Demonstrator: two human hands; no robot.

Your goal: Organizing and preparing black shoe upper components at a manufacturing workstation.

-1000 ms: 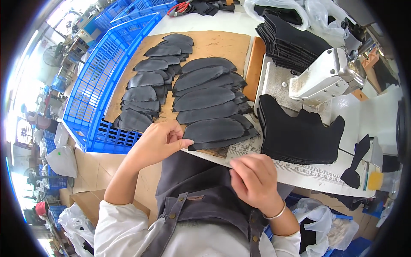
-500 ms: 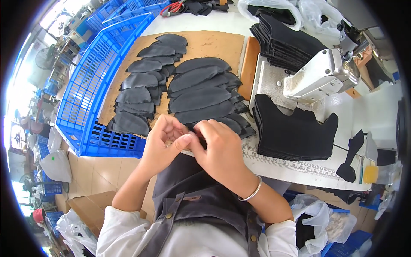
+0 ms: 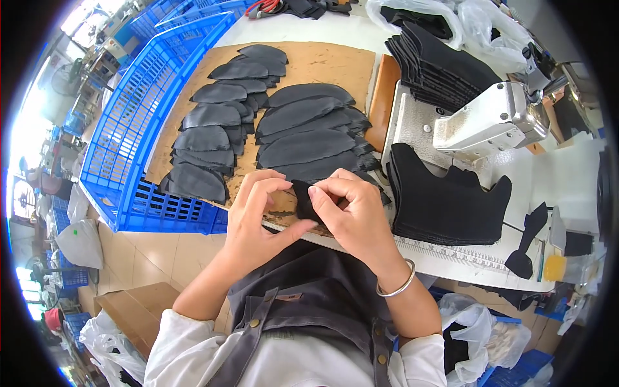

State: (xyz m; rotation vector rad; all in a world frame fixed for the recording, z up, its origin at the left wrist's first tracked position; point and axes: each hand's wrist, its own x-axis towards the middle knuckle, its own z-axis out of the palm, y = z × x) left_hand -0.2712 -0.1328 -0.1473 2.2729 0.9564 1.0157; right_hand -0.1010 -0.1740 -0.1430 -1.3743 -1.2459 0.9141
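A small black piece of fabric [image 3: 303, 205] hangs between my hands at the table's front edge. My right hand [image 3: 353, 209] pinches it at its upper right, thumb against the fingers. My left hand [image 3: 261, 213] makes a wide C on the other side; its fingertips and thumb come close to the piece's edge, thumb and fingers apart. Just beyond my hands, overlapping black curved pieces [image 3: 303, 148] lie in a column on a brown board [image 3: 322, 61]. To their left is a second column of smaller black pieces [image 3: 203, 138].
A white sewing machine [image 3: 483, 119] stands at the right, with stacks of black cut panels behind it [image 3: 442, 64] and in front [image 3: 445, 200]. A measuring tape [image 3: 451, 251] runs along the front edge. Blue crates [image 3: 129, 129] border the left side.
My hands have moved slightly right and drawn apart. The left fingers have spread, and the black piece now shows between the hands. The whole view has shifted a little.
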